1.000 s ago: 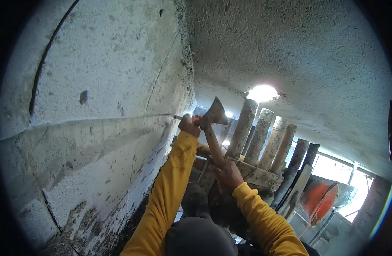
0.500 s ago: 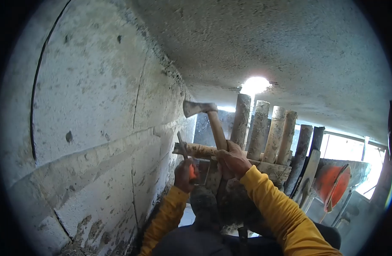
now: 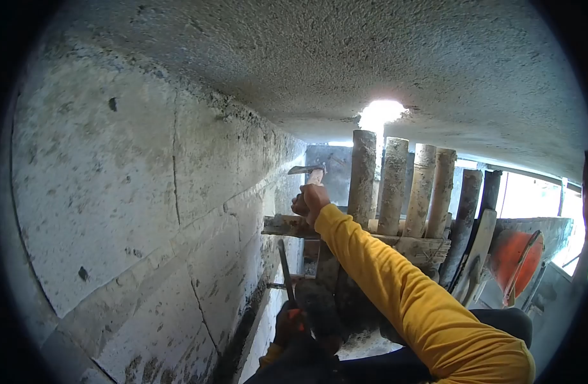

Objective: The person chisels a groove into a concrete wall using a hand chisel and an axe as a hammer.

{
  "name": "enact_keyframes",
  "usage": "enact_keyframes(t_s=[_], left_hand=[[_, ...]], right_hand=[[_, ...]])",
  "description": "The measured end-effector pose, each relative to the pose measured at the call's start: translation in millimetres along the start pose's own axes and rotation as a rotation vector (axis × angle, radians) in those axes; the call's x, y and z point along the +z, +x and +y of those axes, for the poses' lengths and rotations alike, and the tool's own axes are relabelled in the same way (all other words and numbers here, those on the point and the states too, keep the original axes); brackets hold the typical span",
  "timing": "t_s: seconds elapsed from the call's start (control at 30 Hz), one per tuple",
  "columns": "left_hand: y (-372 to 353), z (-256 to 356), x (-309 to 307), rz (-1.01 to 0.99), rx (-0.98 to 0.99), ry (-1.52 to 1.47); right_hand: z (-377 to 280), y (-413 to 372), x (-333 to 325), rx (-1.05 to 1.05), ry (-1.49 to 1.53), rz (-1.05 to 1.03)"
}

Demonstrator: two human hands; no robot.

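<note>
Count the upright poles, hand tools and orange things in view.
Upright mortar-caked wooden poles: 6
Hand tools: 2, wooden-handled hatchet in right hand, metal chisel in left hand
Orange round object: 1
Total: 9

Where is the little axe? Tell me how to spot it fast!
Find the row of upright wooden poles under the rough ceiling. Just left of them, the right hand at the end of the yellow sleeve grips the hatchet beside the block wall. It alone has a flat grey metal head; the thin chisel in the left hand sits lower.
</note>
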State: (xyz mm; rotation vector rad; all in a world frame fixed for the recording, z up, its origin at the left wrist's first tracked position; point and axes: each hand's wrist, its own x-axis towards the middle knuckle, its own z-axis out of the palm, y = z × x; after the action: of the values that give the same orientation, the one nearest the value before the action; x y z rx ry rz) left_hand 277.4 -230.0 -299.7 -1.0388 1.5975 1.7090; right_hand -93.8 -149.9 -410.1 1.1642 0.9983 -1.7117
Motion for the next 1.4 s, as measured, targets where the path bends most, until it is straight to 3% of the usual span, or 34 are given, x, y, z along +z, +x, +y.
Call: enact_keyframes(t_s=[0.1,0.2,0.37,0.43,0.57,0.7,0.83,0.87,1.1,1.17,1.27,1.33,1.4], left_hand=[[-11,-11,17,-0.048,-0.064,-0.144],[-20,22,29,-0.078,-0.173,-0.219],[-19,40,34,-0.033,-0.197,-0.285],[-24,50,37,-0.004,-0.214,-0.332],[-27,51,42,0.015,-0.185,-0.354],[-26,57,39,-0.022,-0.209,-0.291],[-15,56,41,0.0,-0.194,-0.262],[-17,63,44,0.024,-0.211,-0.272],[-26,53,39,0.04,-0.212,-0.255],[-26,49,38,0.02,-0.233,-0.246],[-23,45,35,0.012,-0.223,-0.222],[-16,37,36,0.023,-0.202,-0.24],[-21,25,36,0.051,-0.202,-0.278]], right_hand=[[17,30,5,-0.073,-0.198,-0.03],[27,44,20,-0.038,-0.288,-0.05],[10,46,16,0.261,0.031,-0.094],[5,48,8,0.206,0.028,-0.054],[13,59,1,-0.166,-0.338,0.066],[27,66,7,-0.139,-0.525,0.083],[27,77,6,0.252,-0.087,-0.096],[45,116,-14,0.285,0.139,-0.228],[2,23,-14,-0.625,-1.521,0.064],[4,31,0,-0.399,-1.448,0.0],[36,104,3,-0.035,-0.751,-0.127],[27,91,7,0.194,-0.208,-0.139],[23,70,6,0.231,0.031,-0.082]])
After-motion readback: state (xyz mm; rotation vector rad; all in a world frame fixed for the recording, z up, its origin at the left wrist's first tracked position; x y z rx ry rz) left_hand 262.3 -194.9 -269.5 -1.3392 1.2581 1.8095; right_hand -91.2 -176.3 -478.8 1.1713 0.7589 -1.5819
